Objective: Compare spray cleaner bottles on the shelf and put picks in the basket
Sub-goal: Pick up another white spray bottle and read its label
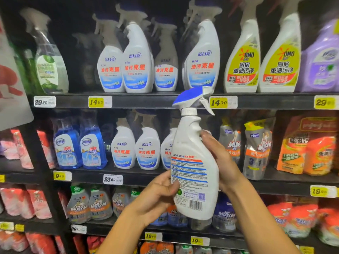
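Holding the white spray bottle [194, 169] upright before the shelf [139, 102], both hands grip its lower body. The left hand [156, 197] is at 8 o'clock, thumb pressed on the back label's left edge, fingers curled behind. The right hand [222, 160] wraps the right edge at 3 o'clock; its fingertips are hidden. The blue-topped trigger points toward 3 o'clock. Shelved bottles stand close behind, with open room only toward the viewer.
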Tool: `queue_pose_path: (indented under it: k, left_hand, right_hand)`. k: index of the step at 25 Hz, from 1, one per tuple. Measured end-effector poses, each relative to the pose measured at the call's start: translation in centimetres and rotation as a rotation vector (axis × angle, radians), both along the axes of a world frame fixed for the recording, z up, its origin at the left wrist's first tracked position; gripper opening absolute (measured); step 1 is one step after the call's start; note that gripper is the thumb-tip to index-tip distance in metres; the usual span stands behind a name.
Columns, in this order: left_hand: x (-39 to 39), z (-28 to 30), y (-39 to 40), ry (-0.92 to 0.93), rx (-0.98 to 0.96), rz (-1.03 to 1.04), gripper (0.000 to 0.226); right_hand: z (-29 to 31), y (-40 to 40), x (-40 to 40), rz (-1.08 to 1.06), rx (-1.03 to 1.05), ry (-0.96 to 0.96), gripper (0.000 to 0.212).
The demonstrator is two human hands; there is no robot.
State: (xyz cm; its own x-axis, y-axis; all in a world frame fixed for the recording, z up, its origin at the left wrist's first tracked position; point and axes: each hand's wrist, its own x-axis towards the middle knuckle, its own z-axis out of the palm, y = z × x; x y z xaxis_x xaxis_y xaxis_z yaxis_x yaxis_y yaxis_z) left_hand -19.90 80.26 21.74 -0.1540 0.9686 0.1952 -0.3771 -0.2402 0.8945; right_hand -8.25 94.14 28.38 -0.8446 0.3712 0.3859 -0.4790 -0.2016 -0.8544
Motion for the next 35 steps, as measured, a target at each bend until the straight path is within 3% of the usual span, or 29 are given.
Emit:
queue_pose_path:
  k: [5,8,11,15,18,21,26,30,35]
  left_hand:
    - [1.6,0.3,1.4,-0.164,0.078,-0.128,0.070]
    - [2.3,2.3,1.9,-0.207,0.071,-0.108,0.066]
    - [1.2,2.9,2.2,0.026,-0.108,0.222,0.044]
    - [-0.1,6.0,1.1,0.031,-0.022,0.388,0.035]
    - [-1.1,8.7,0.3,0.217,0.036,0.599,0.033]
    - [-2.1,11.6,-0.3,0.482,0.111,0.667,0.051]
    - [-5.9,17.7,0.5,0.502,0.141,0.702,0.040]
    - [-8.2,20.6,2.6,0.556,0.091,0.720,0.032]
    - [-10.8,22.5,5.1,0.689,0.100,0.892,0.029]
  right_hand:
    - [3.3,0.0,-0.3,0.285,-0.008,-0.022,0.053]
    - [5.6,0.0,-0.9,0.100,0.144,0.006,0.045]
    - [7.6,-0.7,-1.1,-0.199,0.332,-0.047,0.036]
    - [9.8,-1.2,-2.0,-0.442,0.388,-0.006,0.032]
    - [11.7,-0.9,-3.5,-0.547,0.416,0.019,0.025]
    - [14.4,-0.3,-5.4,-0.573,0.467,0.027,0.018]
    - [17.6,1.6,-7.2,-0.468,0.718,-0.042,0.020]
    - [19.8,3.1,-9.5,-0.577,0.679,-0.055,0.035]
    - [22.5,4.4,-12.5,-0.648,0.674,-0.077,0.026]
